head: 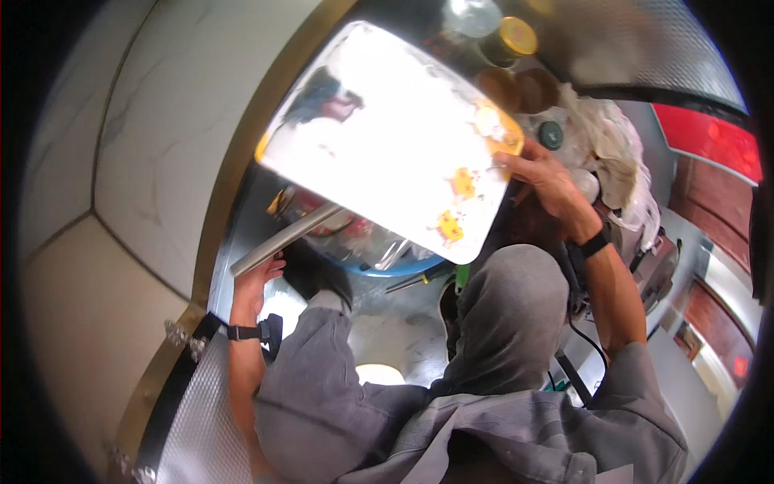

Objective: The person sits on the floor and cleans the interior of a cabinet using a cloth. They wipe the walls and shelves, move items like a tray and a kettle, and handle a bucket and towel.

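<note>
A glossy white board [387,145] with rounded corners, yellow corner patches and cartoon figures is held up at a tilt before me, like a small table top. My right hand [541,175] grips its right edge, thumb on the printed face. From beneath the board's lower edge a bare metal tube [284,239] slants down to the left. At its lower end is my left hand [257,281], fingers partly curled. The tube covers part of that hand, so whether it grips or only touches the metal cannot be made out. Bright glare washes out the board's middle.
Beneath the board sits a blue basin [387,270] holding plastic-wrapped items. A thin dark tool [406,283] lies on the floor. Jars, including a yellow-lidded one [518,36], stand at the back. Plastic bags [611,151] pile up right. A tiled wall [163,151] is at left.
</note>
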Demonstrator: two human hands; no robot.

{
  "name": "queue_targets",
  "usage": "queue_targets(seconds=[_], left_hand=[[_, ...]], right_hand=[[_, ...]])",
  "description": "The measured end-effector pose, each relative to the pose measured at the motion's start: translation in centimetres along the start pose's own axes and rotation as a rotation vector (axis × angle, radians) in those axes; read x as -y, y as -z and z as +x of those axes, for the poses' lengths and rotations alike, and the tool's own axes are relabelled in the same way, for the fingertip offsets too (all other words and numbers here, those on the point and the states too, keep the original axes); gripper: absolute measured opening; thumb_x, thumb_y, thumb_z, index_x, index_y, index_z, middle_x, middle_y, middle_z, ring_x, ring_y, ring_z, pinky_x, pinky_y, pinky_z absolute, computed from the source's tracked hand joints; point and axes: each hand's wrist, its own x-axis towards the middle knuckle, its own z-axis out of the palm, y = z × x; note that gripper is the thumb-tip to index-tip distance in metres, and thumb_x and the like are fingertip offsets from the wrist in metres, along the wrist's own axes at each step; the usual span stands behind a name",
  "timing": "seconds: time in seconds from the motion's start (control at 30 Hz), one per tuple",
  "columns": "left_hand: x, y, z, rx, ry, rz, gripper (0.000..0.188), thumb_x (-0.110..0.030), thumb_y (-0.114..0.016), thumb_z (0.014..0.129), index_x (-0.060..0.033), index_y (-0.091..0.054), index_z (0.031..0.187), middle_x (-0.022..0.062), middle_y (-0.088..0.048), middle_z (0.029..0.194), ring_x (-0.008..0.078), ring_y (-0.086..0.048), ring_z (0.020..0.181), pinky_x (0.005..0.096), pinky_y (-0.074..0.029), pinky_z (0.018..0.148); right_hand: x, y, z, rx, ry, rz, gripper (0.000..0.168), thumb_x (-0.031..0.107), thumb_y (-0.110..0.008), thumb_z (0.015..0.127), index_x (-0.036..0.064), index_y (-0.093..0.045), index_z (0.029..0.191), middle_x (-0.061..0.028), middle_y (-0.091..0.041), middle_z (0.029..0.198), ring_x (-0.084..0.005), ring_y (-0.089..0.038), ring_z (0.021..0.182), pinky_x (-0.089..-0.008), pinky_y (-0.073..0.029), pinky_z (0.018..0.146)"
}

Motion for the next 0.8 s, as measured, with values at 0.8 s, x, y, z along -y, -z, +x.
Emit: queue_targets(seconds=[0.8], left_hand=[[-1.5,-3.6,3.7,0.280,-0.099,-0.406,0.034,-0.031,-0.053,0.101,-0.0050,-0.060,0.120,0.0110,-0.068,0.108,0.0214,-0.067,0.098,0.0340,-0.058,0.075]], right_hand=[[-2.0,-0.3,1.8,0.101,-0.063,-0.093,0.061,0.031,-0.081,0.082,0.002,-0.057,0.130,-0.0035,-0.064,0.116,-0.0119,-0.057,0.107,-0.0285,-0.042,0.098]])
